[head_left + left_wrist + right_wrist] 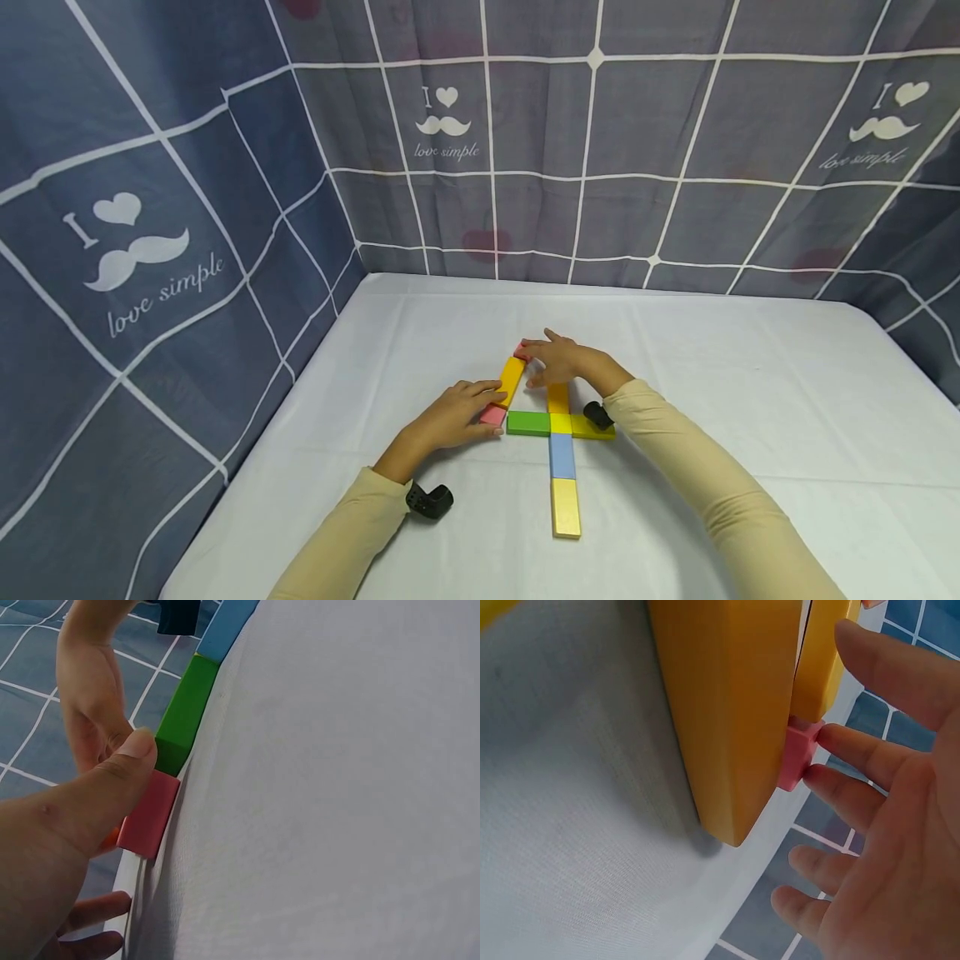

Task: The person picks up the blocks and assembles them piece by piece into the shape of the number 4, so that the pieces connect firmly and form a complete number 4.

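Note:
Flat colored blocks form a joined figure on the white cloth. My left hand [457,414] reaches in from the left, its fingers mostly straight along an orange block [512,380]. Its thumb lies against a pink block [151,814], beside the end of a green block [186,712]. At the far tip, my right hand [558,360] has its fingers spread; two fingertips touch a small pink block [799,756]. Near that palm stands another orange block [558,398], partly hidden by the hand in the head view.
A yellow square block [560,423] joins the green block, a yellow block [587,427] at right and a blue block [562,456]. A pale yellow block [566,508] ends the column nearest me. Dark checked curtains [540,150] stand behind the table [750,375].

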Action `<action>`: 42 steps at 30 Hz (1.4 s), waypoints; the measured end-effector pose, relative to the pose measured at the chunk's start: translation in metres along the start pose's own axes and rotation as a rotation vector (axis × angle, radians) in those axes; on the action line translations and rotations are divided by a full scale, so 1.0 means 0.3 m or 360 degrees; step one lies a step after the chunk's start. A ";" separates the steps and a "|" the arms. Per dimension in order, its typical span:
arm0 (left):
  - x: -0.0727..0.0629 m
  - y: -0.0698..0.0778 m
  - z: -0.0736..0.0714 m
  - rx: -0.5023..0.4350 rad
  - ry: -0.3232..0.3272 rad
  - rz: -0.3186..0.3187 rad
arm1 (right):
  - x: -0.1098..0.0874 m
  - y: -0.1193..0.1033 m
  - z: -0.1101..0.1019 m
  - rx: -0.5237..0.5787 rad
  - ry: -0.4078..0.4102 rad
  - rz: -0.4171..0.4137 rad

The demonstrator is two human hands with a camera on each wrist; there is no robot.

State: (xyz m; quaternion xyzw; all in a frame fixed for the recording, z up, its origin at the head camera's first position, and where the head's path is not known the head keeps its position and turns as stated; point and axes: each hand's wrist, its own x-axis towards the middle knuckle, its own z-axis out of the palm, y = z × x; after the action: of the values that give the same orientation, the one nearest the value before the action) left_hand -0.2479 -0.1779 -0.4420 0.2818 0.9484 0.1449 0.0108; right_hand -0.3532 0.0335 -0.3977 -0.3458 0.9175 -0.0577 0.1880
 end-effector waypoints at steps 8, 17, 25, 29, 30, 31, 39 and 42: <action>0.000 0.008 0.004 0.0021 -0.0012 0.0000 | -0.003 -0.004 0.010 0.0017 -0.0007 0.0020; 0.003 0.015 -0.008 0.0037 0.0014 0.0003 | -0.012 -0.020 -0.008 0.0023 -0.0013 0.0007; 0.009 0.018 -0.008 0.0065 0.0020 0.0000 | -0.019 -0.026 -0.008 -0.0003 -0.0003 0.0006; 0.011 0.022 -0.011 0.0062 0.0038 -0.0004 | -0.018 -0.030 -0.007 -0.0048 -0.0004 -0.0018; 0.011 0.024 -0.012 0.0061 0.0037 -0.0008 | -0.017 -0.031 -0.006 -0.0059 -0.0008 -0.0019; 0.010 0.026 -0.013 0.0057 0.0037 -0.0010 | -0.015 -0.032 -0.006 -0.0065 -0.0014 -0.0016; 0.016 0.042 -0.026 0.0116 0.0025 -0.0038 | -0.008 -0.041 0.000 -0.0096 -0.0036 -0.0015; 0.019 0.047 -0.030 0.0144 0.0006 -0.0040 | -0.008 -0.042 0.004 -0.0076 -0.0044 -0.0033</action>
State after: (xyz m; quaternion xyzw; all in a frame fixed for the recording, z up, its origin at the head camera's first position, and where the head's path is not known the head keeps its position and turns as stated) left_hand -0.2460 -0.1661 -0.4291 0.2698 0.9575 0.1023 -0.0021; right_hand -0.3433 0.0255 -0.3951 -0.3606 0.9122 -0.0328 0.1917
